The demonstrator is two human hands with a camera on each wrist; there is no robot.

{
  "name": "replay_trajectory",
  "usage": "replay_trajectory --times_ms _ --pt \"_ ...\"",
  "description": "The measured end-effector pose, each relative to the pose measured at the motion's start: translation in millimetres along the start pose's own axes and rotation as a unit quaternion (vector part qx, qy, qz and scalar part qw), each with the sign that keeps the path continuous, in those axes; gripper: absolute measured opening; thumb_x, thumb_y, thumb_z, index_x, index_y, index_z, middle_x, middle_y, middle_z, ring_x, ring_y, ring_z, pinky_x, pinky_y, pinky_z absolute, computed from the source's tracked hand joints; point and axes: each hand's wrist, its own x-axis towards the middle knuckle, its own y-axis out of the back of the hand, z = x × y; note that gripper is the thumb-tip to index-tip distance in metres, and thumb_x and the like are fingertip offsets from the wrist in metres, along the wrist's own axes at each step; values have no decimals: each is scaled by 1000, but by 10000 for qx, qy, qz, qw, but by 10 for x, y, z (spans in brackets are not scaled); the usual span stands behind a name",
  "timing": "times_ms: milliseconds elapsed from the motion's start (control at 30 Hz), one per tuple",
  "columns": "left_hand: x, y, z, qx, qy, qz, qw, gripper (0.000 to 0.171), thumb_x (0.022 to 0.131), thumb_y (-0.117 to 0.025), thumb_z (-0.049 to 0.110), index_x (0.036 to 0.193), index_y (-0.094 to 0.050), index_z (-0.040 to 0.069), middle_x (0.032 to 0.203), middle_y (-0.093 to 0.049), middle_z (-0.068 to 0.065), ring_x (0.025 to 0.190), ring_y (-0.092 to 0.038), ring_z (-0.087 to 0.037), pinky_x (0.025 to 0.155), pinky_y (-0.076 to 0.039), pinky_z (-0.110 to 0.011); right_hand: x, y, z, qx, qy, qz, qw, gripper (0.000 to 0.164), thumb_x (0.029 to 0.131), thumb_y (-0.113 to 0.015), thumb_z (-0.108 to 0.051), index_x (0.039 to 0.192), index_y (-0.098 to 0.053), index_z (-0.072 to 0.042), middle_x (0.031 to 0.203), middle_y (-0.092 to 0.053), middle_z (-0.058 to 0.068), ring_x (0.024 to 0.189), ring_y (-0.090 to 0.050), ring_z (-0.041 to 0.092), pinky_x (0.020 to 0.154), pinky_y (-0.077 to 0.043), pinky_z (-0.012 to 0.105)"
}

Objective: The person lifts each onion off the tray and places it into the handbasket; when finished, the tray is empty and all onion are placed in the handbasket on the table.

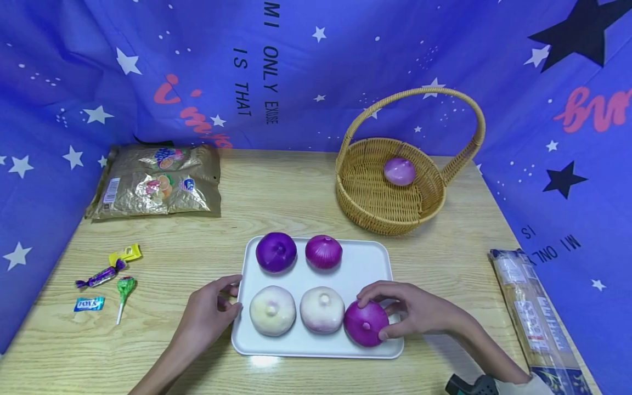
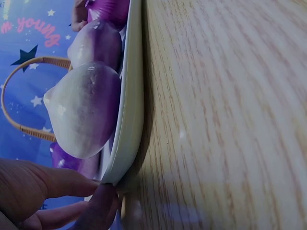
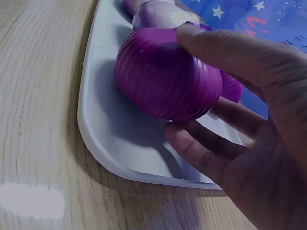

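A white tray point(image 1: 355, 351) lies on the table with several toy onions on it. My right hand point(image 1: 412, 310) grips a magenta onion point(image 1: 365, 323) at the tray's front right corner; in the right wrist view the thumb lies over the onion point(image 3: 165, 74) and the fingers curl round its far side. At the tray's left edge, my left hand point(image 1: 212, 307) pinches the rim between thumb and fingers. Beside the gripped onion are two whitish onions point(image 1: 322, 310). In the back row sit a dark purple onion point(image 1: 276, 252) and a striped magenta one point(image 1: 323, 252).
Behind the tray stands a wicker basket point(image 1: 365, 211) with a tall handle and a pale purple onion point(image 1: 399, 171) inside. Gold bags point(image 1: 192, 189) lie at the back left. Wrapped sweets point(image 1: 102, 275) and a lollipop point(image 1: 125, 288) are at left, a clear package point(image 1: 530, 318) at right.
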Motion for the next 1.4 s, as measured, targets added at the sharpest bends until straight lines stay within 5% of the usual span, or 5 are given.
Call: replay_trajectory --times_ms 767,1133,1400 --pt "5 -19 -17 165 -49 79 9998 50 68 -69 2 115 -56 11 89 -60 0 63 -53 -8 55 -45 -20 30 356 -142 643 358 457 9962 51 76 -64 0 122 -43 -6 124 -43 11 111 -45 31 87 -42 38" --pt "1 -14 -15 175 -14 46 9998 50 68 -69 3 116 -56 10 89 -60 0 63 -53 -8 54 -44 -20 68 815 -270 857 418 1677 9812 57 77 -57 8 128 -36 -3 128 -38 16 116 -42 26 89 -41 34" --pt "11 -27 -38 146 -62 78 9998 50 68 -69 2 115 -56 10 88 -60 0 62 -53 -8 54 -45 -20 182 1120 -341 117 4 2723 9622 52 83 -57 -8 131 -37 -12 128 -40 7 117 -39 20 91 -37 19"
